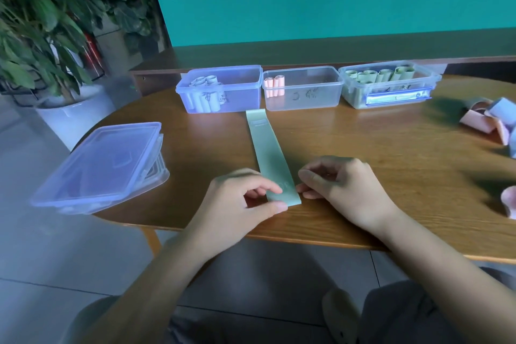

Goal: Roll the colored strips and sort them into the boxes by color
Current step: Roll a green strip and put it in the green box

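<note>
A long green strip [266,148] lies flat on the wooden table [391,165], running away from me. My left hand [240,201] pinches its near left corner between thumb and forefinger. My right hand [340,184] has its fingertips at the near right edge of the strip, fingers curled. Three clear boxes stand in a row at the back: the left box [243,92] holds blue-white rolls, the middle box [315,92] holds two pink rolls, and the right box [391,92] holds several green rolls.
A stack of clear lids [103,167] overhangs the table's left edge. Loose pink and blue strips [491,120] lie at the far right, and a pink piece [509,201] sits at the right border. A potted plant [50,36] stands on the floor at left.
</note>
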Demonstrator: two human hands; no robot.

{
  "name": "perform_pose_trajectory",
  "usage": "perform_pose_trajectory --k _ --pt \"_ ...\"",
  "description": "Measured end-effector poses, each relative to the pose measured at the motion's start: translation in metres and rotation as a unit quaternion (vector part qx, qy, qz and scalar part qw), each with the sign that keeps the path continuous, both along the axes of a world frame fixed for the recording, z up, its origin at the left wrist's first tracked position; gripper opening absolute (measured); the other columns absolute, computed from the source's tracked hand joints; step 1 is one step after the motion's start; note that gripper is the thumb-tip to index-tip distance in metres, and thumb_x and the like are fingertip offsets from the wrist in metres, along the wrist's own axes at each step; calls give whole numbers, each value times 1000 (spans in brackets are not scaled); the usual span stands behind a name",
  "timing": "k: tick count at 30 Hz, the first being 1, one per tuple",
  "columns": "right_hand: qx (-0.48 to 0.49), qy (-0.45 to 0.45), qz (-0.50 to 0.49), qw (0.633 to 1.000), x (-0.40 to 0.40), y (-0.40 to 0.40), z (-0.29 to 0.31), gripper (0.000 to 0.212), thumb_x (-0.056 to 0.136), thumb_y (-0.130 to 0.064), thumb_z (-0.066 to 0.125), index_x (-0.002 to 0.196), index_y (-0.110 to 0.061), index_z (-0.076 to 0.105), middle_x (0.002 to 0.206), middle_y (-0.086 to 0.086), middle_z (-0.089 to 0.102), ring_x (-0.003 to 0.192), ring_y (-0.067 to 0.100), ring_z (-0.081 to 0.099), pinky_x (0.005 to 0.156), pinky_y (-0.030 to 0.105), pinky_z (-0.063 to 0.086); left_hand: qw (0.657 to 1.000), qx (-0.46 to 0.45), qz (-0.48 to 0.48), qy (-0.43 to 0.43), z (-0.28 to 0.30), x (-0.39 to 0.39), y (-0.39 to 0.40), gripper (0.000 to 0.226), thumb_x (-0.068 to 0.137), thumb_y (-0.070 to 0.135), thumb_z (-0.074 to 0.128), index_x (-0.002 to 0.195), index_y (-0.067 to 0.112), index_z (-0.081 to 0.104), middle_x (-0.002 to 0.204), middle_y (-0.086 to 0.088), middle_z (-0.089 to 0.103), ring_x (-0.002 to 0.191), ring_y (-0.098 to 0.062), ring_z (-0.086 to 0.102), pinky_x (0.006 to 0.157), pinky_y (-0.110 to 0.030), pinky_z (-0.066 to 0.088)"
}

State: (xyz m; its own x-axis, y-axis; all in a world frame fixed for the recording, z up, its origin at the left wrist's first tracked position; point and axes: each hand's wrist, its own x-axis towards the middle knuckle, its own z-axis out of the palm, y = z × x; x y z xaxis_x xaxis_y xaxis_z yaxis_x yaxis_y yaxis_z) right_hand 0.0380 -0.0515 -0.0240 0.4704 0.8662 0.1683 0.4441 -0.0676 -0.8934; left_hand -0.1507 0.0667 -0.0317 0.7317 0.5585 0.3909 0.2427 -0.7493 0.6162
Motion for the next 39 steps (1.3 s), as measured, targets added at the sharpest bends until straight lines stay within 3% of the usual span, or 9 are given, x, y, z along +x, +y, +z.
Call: perform_pose_trajectory --k 5,8,11,15,20,28,31,35,39 --pt "4 19 -6 1000 -2 -4 0 9 96 -16 69 90 -17 75 77 -5 78 70 12 76 73 18 58 999 28 34 5 -4 -3 4 34 76 49 81 101 27 77 102 18 69 93 -5 64 74 -25 56" --pt "11 10 -28 999 -3 -3 -1 9 96 -15 69 91 -19 75 76 -6 78 66 11 75 68 15 56 997 50 58 25 -5 -2 2 48 78 63 70 113 30 72 112 21 66 99 2 60 77 -14 52" --pt "0 11 -24 1000 -3 -2 -1 10 96 -16 68 90 -20 75 76 -7 78 63 12 75 67 15 56 997 42 43 37 -5 0 0 48 80 61 69 118 30 70 118 21 65 107 3 59 81 -5 46" --pt "-15 -21 -12 1000 -2 -3 0 10 96 -20 68 89 -22 74 76 -10 77 57 12 73 62 14 53 997 50 24 45 -6 0 1 43 83 58 70 116 29 71 120 20 65 112 2 59 88 -13 52" --pt "-18 -44 -11 999 -2 -4 0 10 97 -22 68 89 -23 73 76 -13 77 51 13 70 60 13 51 997 50 20 56 -7 -1 0 41 84 56 70 115 30 71 125 22 63 115 3 56 94 -14 49" --pt "5 -68 -1 998 0 -6 -4 9 96 -22 69 89 -25 74 77 -15 76 49 11 68 59 14 52 996 59 20 58 -10 -1 0 38 85 58 67 112 32 73 126 21 62 116 1 56 92 -19 51" --pt "24 -103 47 993 1 -11 -4 4 91 -26 75 94 -28 77 85 -19 75 57 7 68 64 14 51 997 57 17 57 -10 0 2 35 84 56 69 108 32 75 125 20 62 115 -1 57 90 -24 53" --pt "34 -201 135 970 5 -13 -5 15 84 -30 80 98 -24 81 98 -15 73 95 8 70 85 20 52 997 53 10 62 -9 -1 4 35 84 54 71 110 31 75 127 19 61 115 1 55 94 -27 53" --pt "35 -235 154 959 8 -11 -6 19 83 -34 78 97 -23 82 97 -15 72 95 6 68 86 25 53 997 53 3 63 -7 -2 4 32 84 50 72 110 32 75 124 20 61 116 -1 56 93 -24 52"
